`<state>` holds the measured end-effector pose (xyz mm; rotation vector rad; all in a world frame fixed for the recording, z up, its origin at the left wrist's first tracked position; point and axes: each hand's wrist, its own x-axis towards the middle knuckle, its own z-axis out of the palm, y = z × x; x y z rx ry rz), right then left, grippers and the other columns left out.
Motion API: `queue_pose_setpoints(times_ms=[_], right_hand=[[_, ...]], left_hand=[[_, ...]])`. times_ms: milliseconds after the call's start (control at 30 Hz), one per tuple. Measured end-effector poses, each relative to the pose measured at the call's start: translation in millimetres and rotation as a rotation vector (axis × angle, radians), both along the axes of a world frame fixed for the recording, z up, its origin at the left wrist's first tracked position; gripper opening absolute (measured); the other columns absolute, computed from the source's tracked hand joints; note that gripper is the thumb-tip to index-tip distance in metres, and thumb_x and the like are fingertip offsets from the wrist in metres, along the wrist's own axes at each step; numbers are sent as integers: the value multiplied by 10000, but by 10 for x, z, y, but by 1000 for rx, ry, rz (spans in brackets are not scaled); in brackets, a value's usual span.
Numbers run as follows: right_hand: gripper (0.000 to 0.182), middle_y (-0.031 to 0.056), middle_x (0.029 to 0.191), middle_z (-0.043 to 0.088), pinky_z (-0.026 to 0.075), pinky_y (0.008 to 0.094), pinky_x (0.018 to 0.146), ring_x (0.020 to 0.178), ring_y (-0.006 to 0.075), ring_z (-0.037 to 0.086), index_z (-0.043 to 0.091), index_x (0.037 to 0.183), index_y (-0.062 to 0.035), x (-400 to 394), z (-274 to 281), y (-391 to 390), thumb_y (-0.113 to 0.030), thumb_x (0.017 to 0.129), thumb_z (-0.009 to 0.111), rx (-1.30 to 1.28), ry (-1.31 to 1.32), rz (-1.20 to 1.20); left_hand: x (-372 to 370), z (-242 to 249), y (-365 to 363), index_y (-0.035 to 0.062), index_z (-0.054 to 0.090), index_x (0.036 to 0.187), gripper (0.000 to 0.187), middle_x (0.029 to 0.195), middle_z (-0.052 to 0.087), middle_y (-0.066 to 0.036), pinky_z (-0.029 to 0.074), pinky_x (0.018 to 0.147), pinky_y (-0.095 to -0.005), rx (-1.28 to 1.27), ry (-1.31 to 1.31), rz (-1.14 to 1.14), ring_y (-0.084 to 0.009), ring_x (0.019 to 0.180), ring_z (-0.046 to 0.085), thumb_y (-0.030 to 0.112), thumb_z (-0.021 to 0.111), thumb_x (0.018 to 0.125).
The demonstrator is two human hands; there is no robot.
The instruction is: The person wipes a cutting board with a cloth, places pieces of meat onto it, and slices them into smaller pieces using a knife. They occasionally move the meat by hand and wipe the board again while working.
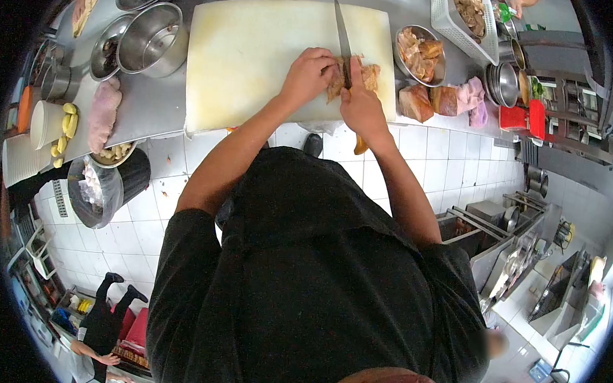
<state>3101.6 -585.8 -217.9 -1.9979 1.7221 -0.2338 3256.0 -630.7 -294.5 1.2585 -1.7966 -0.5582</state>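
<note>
Black clothing point(336, 302); meat point(334, 88) under left grip point(309, 74)

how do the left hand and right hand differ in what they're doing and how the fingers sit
The right hand grips the knife; the left hand has its fingertips at the browned meat.
The right hand's index finger points forward along the knife, while the left hand's fingers are bent.
Both are bare and over the cutting board.

So this steel bench point(144, 109) has a big white cutting board point(244, 59) right up on its near edge. Left of that, a deep metal bowl point(170, 59), plus a purplish cloth point(104, 114) by the near edge. Right side, same edge: two brown chunks point(416, 103), then a pink cloth point(470, 96).
</note>
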Motion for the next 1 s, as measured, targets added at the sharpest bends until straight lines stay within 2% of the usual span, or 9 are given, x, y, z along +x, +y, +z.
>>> queue_pose_setpoints(times_ms=[200,300,400,600,733,833,933,1000], right_hand=[[719,320,929,655,494,550,801,853,496,634,148,1547,-97,-69,211,-34,-147,923,503,1,58,25],[723,324,914,655,496,545,812,851,498,636,141,1548,-97,18,444,58,-151,926,504,90,35,13],[701,337,874,650,466,554,820,870,509,626,145,1556,-143,45,392,152,-179,953,503,127,-9,2],[724,341,860,646,470,572,807,833,522,623,133,1554,-126,66,504,244,-145,934,507,167,108,17],[721,346,864,641,481,570,787,819,522,619,137,1552,-130,123,32,109,-136,926,495,48,5,-6],[701,331,853,651,513,526,723,719,459,652,151,1550,-134,69,-10,-157,-138,937,491,-85,-55,87],[693,283,802,666,530,476,644,591,365,658,150,1551,-140,60,311,-113,-147,950,496,236,-93,-23],[693,254,764,667,533,451,614,538,310,648,142,1552,-139,25,328,28,-156,957,498,179,-27,17]], left_hand=[[64,23,15,7,727,983,178,1085,671,-107,503,916,-371,12,8,-28,-290,1022,622,90,670,836],[58,23,-3,6,725,986,180,1075,668,-108,503,914,-373,25,26,-40,-292,1019,623,93,671,838],[49,15,10,2,723,981,177,1067,666,-113,505,910,-373,3,46,-33,-295,1008,626,93,672,838],[59,-3,24,-9,718,957,167,1061,665,-121,507,906,-374,-19,29,-30,-298,999,630,89,673,829],[41,-46,-4,2,721,951,156,1063,666,-120,513,897,-377,-18,4,-47,-294,998,632,80,667,827],[74,-82,3,7,723,951,155,1060,666,-117,518,886,-375,-21,9,-52,-295,988,635,74,664,825],[71,-36,-9,8,723,952,156,1052,669,-113,517,883,-369,14,98,-11,-296,981,637,74,665,823],[79,-16,23,8,722,953,158,1045,671,-110,517,881,-365,27,131,13,-295,975,640,76,666,823]])
